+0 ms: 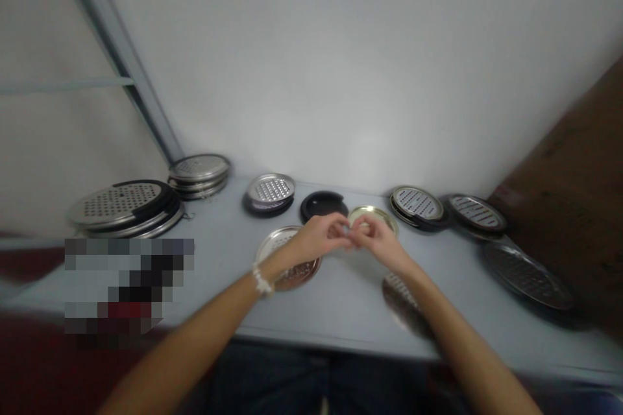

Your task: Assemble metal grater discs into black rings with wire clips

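Observation:
My left hand [318, 235] and my right hand [378, 241] meet above the middle of the table, fingertips pinched together. Something small and pale may be between them, but blur hides what it is. A round metal grater disc [269, 248] lies partly under my left forearm. Another grater disc [396, 286] shows beside my right forearm, partly covered by it. Just behind my hands are a black round holder [318, 202] and a gold-coloured round plate [374, 211], the plate partly hidden by my right hand.
Stacked round graters with black rims [121, 204] stand at left, with another stack [200, 168] behind. More graters lie along the wall [270, 189] and at right [418, 204], [477, 213]. A wrapped-looking oval grater [530, 275] lies near a brown cardboard box [574, 162].

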Demonstrator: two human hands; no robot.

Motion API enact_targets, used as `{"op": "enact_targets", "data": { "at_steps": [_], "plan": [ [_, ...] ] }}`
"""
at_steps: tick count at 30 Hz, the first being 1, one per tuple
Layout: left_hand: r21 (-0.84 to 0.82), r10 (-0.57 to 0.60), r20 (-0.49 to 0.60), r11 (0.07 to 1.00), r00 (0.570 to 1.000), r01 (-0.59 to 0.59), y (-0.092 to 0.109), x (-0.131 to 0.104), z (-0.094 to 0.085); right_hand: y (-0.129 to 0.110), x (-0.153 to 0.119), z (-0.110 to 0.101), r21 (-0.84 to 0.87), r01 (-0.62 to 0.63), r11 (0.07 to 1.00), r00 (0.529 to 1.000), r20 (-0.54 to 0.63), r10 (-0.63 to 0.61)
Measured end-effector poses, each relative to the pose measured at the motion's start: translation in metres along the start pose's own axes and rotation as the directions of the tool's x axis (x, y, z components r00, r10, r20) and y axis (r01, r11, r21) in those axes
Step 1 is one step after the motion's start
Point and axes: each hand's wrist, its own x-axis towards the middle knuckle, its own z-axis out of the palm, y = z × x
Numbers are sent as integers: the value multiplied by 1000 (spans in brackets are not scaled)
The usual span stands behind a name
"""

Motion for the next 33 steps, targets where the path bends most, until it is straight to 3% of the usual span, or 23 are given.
{"op": "enact_targets", "data": {
  "at_steps": [10, 20, 27, 33],
  "plan": [
    [317, 82, 85, 943, 993, -105, 15, -4, -6, -6, -2, -6, 16, -8, 1000, 997, 78, 6],
    [690, 126, 137, 699, 983, -186, 3, -7, 3, 0, 1, -7, 25, -12, 1000, 995, 99, 9],
    [733, 173, 149, 642, 974, -226, 3, -7, 4, -11, -1, -5, 56, -5, 998, 998, 66, 1],
    [674, 226, 133, 694, 965, -256, 5, -6, 2, -9, 0, -3, 81, -22, 996, 1000, 20, 21]
  ]
}}
